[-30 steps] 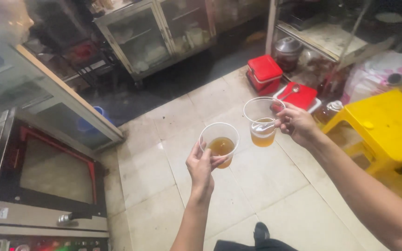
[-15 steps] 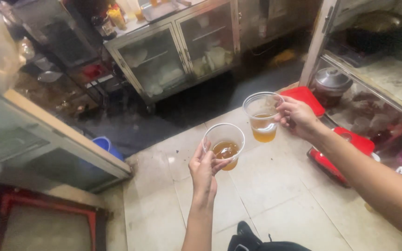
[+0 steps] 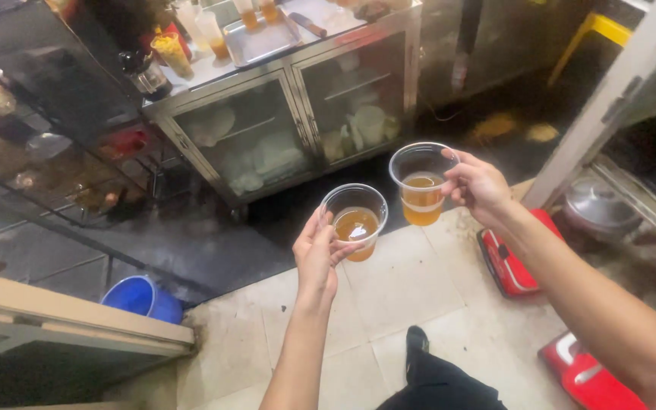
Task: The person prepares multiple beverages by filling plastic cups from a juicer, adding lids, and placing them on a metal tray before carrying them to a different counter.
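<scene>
— While both cups ride mid-frame over the tiled floor (image 3: 419,304), which step is this?

— Carrying, I'd judge. The left hand (image 3: 319,254) wraps the left cup (image 3: 354,220); the right hand (image 3: 478,184) pinches the right cup (image 3: 421,182) at its rim side. Both hold amber drink.

— Next move?

— Level, steady wrists, since neither has a lid.

— Anything unclear?

— The steel cabinet (image 3: 298,114) at upper centre has fogged glass, so its contents blur. The red stools (image 3: 506,266) at right are partly cut off.
</scene>
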